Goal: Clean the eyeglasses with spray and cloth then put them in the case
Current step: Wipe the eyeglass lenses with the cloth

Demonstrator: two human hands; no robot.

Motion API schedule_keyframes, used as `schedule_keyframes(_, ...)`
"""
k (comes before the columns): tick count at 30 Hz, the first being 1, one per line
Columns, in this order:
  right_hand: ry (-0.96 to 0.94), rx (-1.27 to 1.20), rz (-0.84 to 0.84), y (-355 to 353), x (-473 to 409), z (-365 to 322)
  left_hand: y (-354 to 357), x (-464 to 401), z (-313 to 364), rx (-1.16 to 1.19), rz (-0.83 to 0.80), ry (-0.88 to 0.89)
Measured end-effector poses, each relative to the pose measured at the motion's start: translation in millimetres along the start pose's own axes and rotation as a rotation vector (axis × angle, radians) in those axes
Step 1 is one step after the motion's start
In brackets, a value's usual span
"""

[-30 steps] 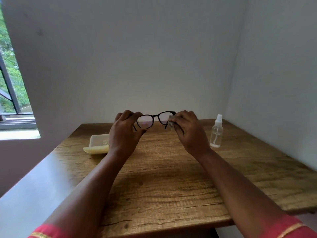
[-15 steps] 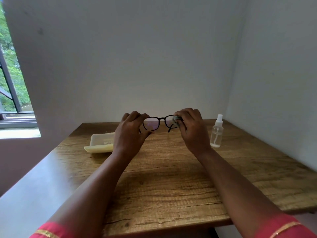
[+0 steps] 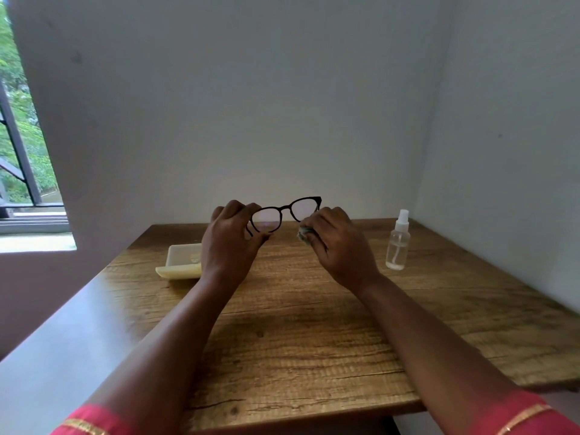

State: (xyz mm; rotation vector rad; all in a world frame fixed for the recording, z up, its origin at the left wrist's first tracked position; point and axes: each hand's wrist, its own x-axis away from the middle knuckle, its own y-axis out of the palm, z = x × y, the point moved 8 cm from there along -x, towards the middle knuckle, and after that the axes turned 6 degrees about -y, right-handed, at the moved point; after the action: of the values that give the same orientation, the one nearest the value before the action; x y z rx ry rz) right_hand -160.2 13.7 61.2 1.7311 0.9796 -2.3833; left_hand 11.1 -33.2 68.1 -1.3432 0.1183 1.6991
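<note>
Dark-framed eyeglasses (image 3: 286, 211) are held up above the far middle of the wooden table (image 3: 314, 334). My left hand (image 3: 227, 243) pinches the left lens rim. My right hand (image 3: 337, 243) is closed around a small grey-green cloth (image 3: 303, 235) just below the right lens, which now shows uncovered. A clear spray bottle (image 3: 398, 243) with a white nozzle stands upright to the right of my right hand. An open cream-coloured case (image 3: 180, 262) lies on the table to the left, partly hidden behind my left hand.
White walls close the table in at the back and on the right. A grey ledge (image 3: 47, 365) runs along the left, with a window (image 3: 18, 136) above it. Red sleeves with gold trim show at the bottom corners.
My right hand with the cloth has dropped off the right lens and now sits just below it. The glasses have tilted, right side higher, and the left hand has lifted slightly.
</note>
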Motion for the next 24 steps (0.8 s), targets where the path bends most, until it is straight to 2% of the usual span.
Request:
schedule_keyframes(2,0.010,-0.055,0.025,-2.8,-1.7,-2.1,0.8,0.3,0.7,-0.003,-0.002,-0.007)
schedule_keyframes(6,0.128,-0.145,0.224,-24.1,-4.0,5.9,2.1,0.0,-0.9,-0.021,-0.018,-0.022)
schedule_keyframes(9,0.148,-0.150,0.276,-31.6,-1.8,12.2,5.9,1.2,0.2,-0.051,-0.047,-0.006)
schedule_keyframes(12,0.131,-0.158,0.238,-28.0,-0.4,12.8,8.5,2.8,4.7,-0.066,-0.064,0.020)
schedule_keyframes(17,0.107,0.058,0.111,-13.6,-0.2,12.7,9.4,4.2,8.9,-0.051,-0.079,0.041)
schedule_keyframes(20,0.106,0.034,0.087,-9.2,-0.9,10.3,9.0,4.1,7.7,-0.056,-0.074,0.043)
schedule_keyframes(24,-0.038,-0.004,-0.003,1.2,-4.2,-9.6,9.9,4.1,6.7,-0.062,-0.082,0.035)
